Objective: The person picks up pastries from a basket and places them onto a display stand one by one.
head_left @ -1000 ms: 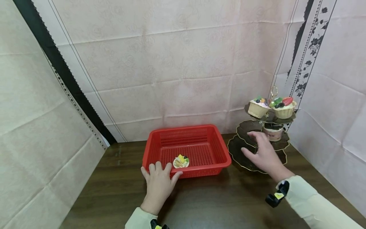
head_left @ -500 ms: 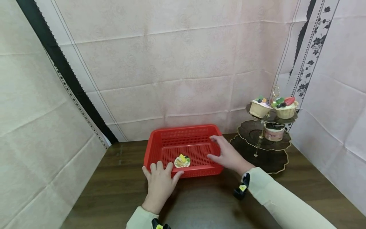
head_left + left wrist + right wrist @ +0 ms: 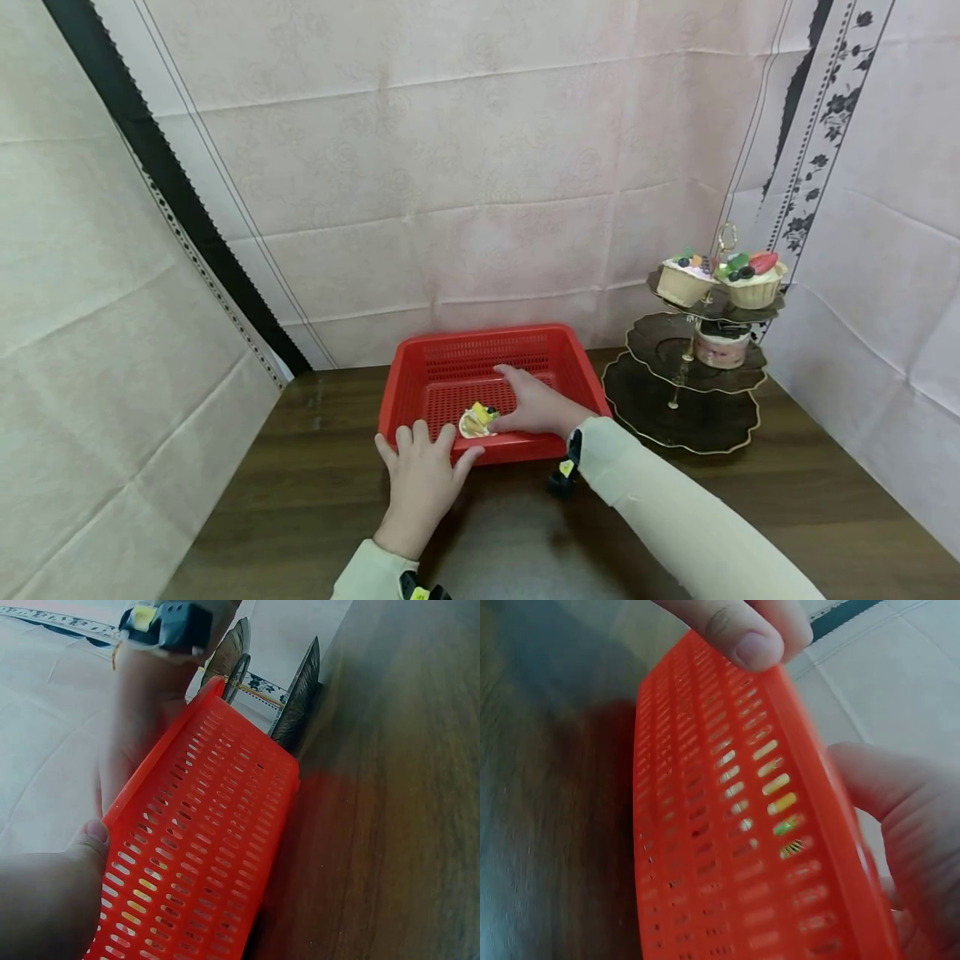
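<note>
In the head view my left hand (image 3: 420, 483) rests on the near rim of a red plastic basket (image 3: 592, 400), fingers spread and fairly straight. Its thumb touches the rim in the left wrist view. My right hand (image 3: 536, 404) reaches into the basket over its right part, thumb and fingers apart. Beside that thumb lies a small fruit tart (image 3: 474, 421) with pale cream and yellow and green toppings; a bit of it is hidden by the hand. Through the basket's slots the right wrist view shows the tart's yellow topping (image 3: 782, 802).
Right of the basket stands a dark three-tier cake stand (image 3: 675, 417) with gold edges. Its top tier holds two fruit cupcakes (image 3: 684, 283); a round pink-and-cream cake (image 3: 722, 348) sits on the middle tier. Pale cloth (image 3: 450, 167) hangs behind the wooden table (image 3: 300, 492).
My right hand has moved left from beside the cake stand, across the basket's right side, to the fruit tart. My left hand has stayed on the rim.
</note>
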`<state>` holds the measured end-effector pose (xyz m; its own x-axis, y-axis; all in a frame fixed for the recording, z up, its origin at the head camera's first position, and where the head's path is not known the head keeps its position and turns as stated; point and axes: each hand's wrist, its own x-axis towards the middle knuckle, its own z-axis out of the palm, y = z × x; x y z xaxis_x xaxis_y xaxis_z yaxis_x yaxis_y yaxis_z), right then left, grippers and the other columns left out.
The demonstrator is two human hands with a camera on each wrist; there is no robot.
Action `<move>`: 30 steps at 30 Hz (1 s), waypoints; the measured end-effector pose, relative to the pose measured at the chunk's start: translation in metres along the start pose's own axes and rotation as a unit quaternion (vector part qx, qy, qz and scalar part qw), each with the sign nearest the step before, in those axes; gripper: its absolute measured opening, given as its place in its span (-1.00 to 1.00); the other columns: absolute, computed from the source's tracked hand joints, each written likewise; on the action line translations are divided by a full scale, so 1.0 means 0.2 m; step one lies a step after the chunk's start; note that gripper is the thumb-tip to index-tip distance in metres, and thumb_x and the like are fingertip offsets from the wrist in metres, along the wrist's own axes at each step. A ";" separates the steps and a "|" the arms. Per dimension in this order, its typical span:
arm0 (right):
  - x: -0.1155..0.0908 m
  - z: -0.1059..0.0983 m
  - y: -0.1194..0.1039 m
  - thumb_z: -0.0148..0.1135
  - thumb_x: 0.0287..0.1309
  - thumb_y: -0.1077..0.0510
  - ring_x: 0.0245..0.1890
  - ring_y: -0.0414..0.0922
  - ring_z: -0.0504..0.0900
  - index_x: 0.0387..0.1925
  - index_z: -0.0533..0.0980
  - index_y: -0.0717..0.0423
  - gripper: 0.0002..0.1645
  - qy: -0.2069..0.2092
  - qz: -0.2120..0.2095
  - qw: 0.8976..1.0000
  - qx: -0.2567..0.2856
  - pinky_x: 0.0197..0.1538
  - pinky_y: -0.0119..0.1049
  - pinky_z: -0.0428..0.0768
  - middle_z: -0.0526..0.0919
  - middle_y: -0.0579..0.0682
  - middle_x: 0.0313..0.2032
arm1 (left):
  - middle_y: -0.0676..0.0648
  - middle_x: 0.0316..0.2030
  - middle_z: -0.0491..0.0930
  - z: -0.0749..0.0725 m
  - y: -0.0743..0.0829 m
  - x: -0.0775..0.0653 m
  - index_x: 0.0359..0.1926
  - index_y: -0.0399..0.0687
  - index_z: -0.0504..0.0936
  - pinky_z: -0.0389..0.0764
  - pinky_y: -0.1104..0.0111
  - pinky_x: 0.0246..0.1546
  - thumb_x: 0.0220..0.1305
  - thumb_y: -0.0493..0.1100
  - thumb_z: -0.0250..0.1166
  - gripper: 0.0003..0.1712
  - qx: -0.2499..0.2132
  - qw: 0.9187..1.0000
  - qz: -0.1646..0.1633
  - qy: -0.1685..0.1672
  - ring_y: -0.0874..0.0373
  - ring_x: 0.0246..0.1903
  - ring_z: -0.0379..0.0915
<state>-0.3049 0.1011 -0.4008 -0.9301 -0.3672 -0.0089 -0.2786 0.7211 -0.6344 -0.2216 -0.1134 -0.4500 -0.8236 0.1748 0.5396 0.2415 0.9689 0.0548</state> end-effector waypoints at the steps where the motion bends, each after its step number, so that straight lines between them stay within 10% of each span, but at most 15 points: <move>1: 0.01 0.01 0.00 0.56 -0.04 -0.23 0.40 0.05 0.34 0.55 0.10 -0.07 0.23 -0.009 0.003 1.000 0.003 0.34 0.20 0.36 0.33 0.07 0.43 | -0.28 -0.15 0.53 0.00 0.00 0.00 -0.03 0.05 0.65 0.07 -0.51 0.15 0.23 0.48 0.21 -0.34 0.000 1.000 0.000 0.001 -0.26 -0.05 0.35; 19: 0.14 0.09 -0.02 0.65 -0.23 -0.20 0.13 -0.04 0.48 0.39 0.30 -0.09 0.14 -0.111 0.056 0.992 0.007 0.30 0.13 0.41 0.52 -0.03 0.19 | -0.26 -0.16 0.52 0.00 0.01 0.00 -0.04 0.06 0.66 0.02 -0.52 0.15 0.22 0.46 0.23 -0.36 -0.008 1.000 -0.001 0.003 -0.26 -0.06 0.34; 30: 0.16 0.11 0.00 0.60 -0.21 -0.28 0.00 -0.12 0.53 0.25 0.45 -0.07 -0.03 -0.096 0.027 0.994 -0.047 0.22 0.03 0.50 0.61 -0.12 0.03 | -0.26 -0.15 0.53 -0.01 0.00 0.00 -0.02 0.07 0.67 0.01 -0.51 0.15 0.22 0.47 0.22 -0.35 -0.009 1.000 -0.002 0.002 -0.25 -0.06 0.34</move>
<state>-0.3302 0.0765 -0.4179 -0.8839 -0.4256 -0.1938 -0.2593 0.7910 -0.5542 -0.2208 -0.1132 -0.4490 -0.8226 0.1706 0.5425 0.2476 0.9662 0.0715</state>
